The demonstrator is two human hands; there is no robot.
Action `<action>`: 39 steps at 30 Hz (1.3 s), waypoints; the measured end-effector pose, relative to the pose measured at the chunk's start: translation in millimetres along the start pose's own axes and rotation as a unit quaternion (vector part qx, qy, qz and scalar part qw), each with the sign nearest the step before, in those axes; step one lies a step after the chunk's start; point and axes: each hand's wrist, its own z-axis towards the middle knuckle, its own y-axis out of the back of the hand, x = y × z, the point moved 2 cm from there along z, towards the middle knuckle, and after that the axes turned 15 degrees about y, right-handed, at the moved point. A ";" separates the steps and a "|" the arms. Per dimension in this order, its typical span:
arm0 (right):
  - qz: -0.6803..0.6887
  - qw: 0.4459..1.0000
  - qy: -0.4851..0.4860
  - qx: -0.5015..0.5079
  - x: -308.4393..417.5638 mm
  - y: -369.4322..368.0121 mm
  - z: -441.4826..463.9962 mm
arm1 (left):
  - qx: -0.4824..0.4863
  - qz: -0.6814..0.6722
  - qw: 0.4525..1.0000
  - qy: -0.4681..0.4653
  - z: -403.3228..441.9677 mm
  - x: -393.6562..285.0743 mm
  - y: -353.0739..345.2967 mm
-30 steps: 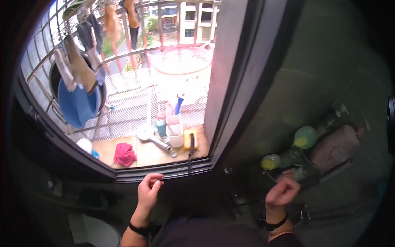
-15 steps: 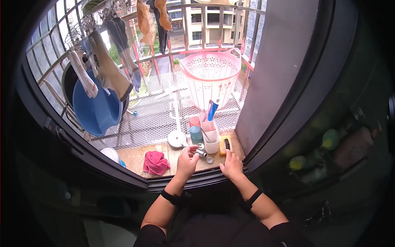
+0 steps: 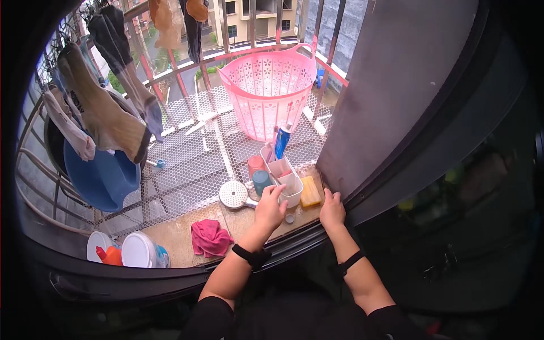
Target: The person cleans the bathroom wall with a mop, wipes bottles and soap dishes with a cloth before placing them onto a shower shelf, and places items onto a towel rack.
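Observation:
My left hand (image 3: 271, 208) is at the front of a white divided organizer (image 3: 292, 184), thumb apart from its loosely bent fingers, with nothing visible in them. The organizer holds a blue and white tube (image 3: 282, 141) and thin upright items. A teal cup (image 3: 262, 181) and a pink cup (image 3: 256, 165) stand against its left side. A round white shower head (image 3: 233, 194) lies left of my hand, its handle end hidden behind the fingers. Just right of a yellow block (image 3: 310, 191), my right hand (image 3: 332, 209) has its thumb and fingers apart. A small round cap (image 3: 290, 218) lies between the hands.
A crumpled pink cloth (image 3: 209, 238) lies on the ledge. White tubs (image 3: 139, 249) and an orange bottle (image 3: 111, 256) stand at the left. Beyond are a pink basket (image 3: 266, 96), a blue basin (image 3: 102, 178) and hanging socks (image 3: 102, 107). The dark window frame (image 3: 374, 195) borders the right.
The view has shifted. My left hand has moved up to the organizer's front, and my right hand has gone from below the yellow block to its right. The block's dark patch no longer shows.

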 end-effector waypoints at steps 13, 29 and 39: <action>0.039 0.977 0.189 0.094 58.6 -45.4 -14.4 | -0.104 -0.086 0.977 0.166 -101.1 50.0 115.0; 0.664 0.736 -0.046 0.128 33.2 -8.1 -22.0 | -0.045 0.203 0.977 -0.041 -29.8 39.5 3.4; 0.823 0.470 -0.291 0.131 16.5 -2.0 -45.4 | -0.074 0.231 0.968 -0.070 -10.7 51.9 -0.8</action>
